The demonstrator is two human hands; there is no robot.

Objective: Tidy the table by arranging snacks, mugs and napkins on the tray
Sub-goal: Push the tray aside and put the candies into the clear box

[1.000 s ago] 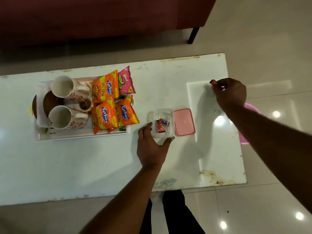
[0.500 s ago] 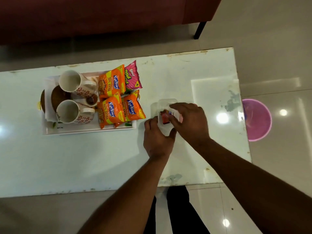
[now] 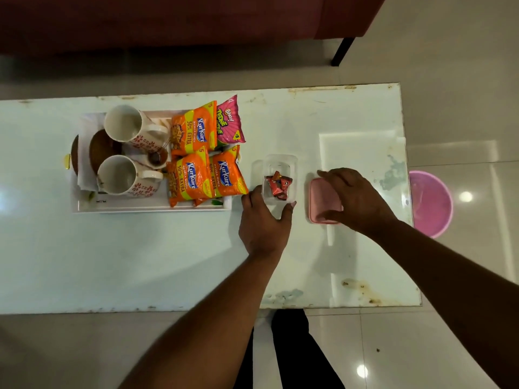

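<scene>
A white tray [image 3: 146, 206] on the table's left holds two white floral mugs [image 3: 127, 127] [image 3: 123, 175], white napkins [image 3: 84, 153], three orange snack packets [image 3: 193, 130] and a pink snack packet [image 3: 229, 123]. Right of the tray stands a small clear plastic box [image 3: 279, 169] with red wrapped candies [image 3: 278, 185] inside. My left hand [image 3: 265, 223] grips the box's near end between thumb and fingers. My right hand [image 3: 355, 199] lies over the pink lid [image 3: 321, 197], fingers curled round its edges, hiding its right part.
The white glass table [image 3: 140, 262] ends just right of my right hand. A pink bucket [image 3: 431, 203] stands on the floor beyond that edge. A dark red sofa [image 3: 168, 21] runs along the far side. Brown round coasters [image 3: 102, 148] lie on the tray's left.
My right hand carried a candy from the table's far right to the box, dropped it in, then moved right onto the pink lid. My left hand stayed on the box.
</scene>
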